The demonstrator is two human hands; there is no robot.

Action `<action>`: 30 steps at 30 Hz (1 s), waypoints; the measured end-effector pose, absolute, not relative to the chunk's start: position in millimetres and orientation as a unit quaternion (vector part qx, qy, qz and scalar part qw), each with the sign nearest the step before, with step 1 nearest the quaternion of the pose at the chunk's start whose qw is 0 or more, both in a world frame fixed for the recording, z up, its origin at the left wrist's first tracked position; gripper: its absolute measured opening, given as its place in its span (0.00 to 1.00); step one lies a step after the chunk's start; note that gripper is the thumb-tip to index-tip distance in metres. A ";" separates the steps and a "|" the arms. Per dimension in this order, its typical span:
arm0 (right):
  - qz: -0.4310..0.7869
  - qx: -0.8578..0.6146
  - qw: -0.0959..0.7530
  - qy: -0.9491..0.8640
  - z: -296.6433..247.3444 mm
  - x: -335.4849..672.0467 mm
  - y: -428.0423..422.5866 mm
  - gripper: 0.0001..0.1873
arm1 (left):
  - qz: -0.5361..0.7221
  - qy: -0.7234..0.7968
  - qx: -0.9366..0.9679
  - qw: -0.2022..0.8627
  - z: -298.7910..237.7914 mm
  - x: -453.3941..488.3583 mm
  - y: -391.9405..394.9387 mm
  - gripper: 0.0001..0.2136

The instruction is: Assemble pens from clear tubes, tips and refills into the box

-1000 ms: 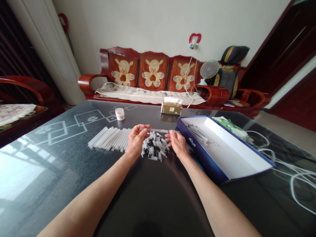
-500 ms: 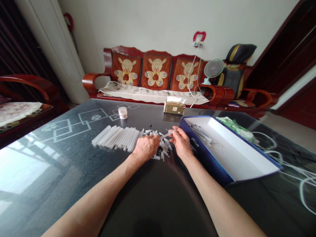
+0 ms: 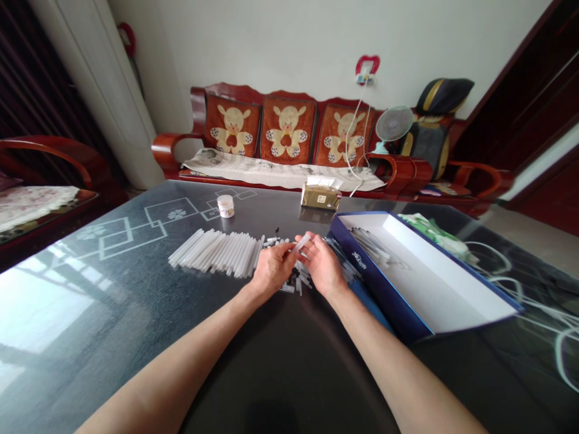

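The dark glass table (image 3: 122,301) stood in a sitting room, with an open blue box (image 3: 384,283) lined in white on its right side. Left of the box, a translucent plastic tube (image 3: 303,242) lay diagonally between the hands, its free end pointing up and to the right, toward the box. Its lower end was hidden among the curled fingers. The left hand (image 3: 272,269) and right hand (image 3: 323,265) were both closed in near it, almost touching, and which one had hold could not be determined. Further left of the box lay a row of parallel tubes (image 3: 216,254). Beneath the hands sat a heap of short pieces with black parts (image 3: 294,282), largely hidden, their shape unclear.
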State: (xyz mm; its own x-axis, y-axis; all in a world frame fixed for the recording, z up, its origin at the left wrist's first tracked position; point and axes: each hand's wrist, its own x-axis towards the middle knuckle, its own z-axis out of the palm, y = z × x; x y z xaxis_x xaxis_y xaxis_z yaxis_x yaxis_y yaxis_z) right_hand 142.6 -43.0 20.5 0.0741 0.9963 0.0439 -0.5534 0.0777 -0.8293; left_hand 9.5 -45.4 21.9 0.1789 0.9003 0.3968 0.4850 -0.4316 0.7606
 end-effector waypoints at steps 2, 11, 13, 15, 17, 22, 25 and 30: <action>0.578 -0.339 0.672 -0.316 19.9 135.9 -45.4 0.17 | 0.426 0.489 0.755 0.093 19.1 10.1 -48.6 0.11; 0.549 -0.380 0.709 -0.229 14.6 117.8 -50.3 0.15 | 0.368 0.494 0.787 -0.050 9.8 14.7 -55.2 0.12; 0.533 -0.391 0.710 -0.242 15.1 127.8 -44.1 0.16 | 0.372 0.498 0.783 -0.014 9.1 15.4 -56.0 0.12; 0.499 -0.394 0.728 -0.258 17.2 145.8 -35.7 0.17 | 0.382 0.498 0.778 0.038 9.0 15.7 -56.7 0.13; 0.455 -0.400 0.751 -0.264 18.6 166.9 -27.5 0.18 | 0.406 0.498 0.762 0.075 9.8 15.5 -56.6 0.14; 0.351 -0.485 0.729 -0.331 6.6 193.7 -18.1 0.22 | 0.503 0.473 0.722 0.046 9.5 10.4 -48.8 0.11; 0.280 -0.546 0.650 -0.448 -5.3 189.8 -18.1 0.22 | 0.515 0.466 0.719 0.016 6.1 4.9 -41.2 0.11; 0.155 -0.570 0.546 -0.594 -12.8 180.1 -20.7 0.16 | 0.508 0.504 0.699 0.008 3.4 -2.1 -33.1 0.11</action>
State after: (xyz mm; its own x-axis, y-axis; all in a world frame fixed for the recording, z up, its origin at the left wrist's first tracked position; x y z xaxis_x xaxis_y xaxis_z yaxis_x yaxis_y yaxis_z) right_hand 180.1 -20.7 -12.8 0.2458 0.8469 0.4715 0.5077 0.3019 -0.8069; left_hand -2.1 -33.1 3.4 -0.0227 0.7126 0.7012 0.6959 -0.4923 0.5229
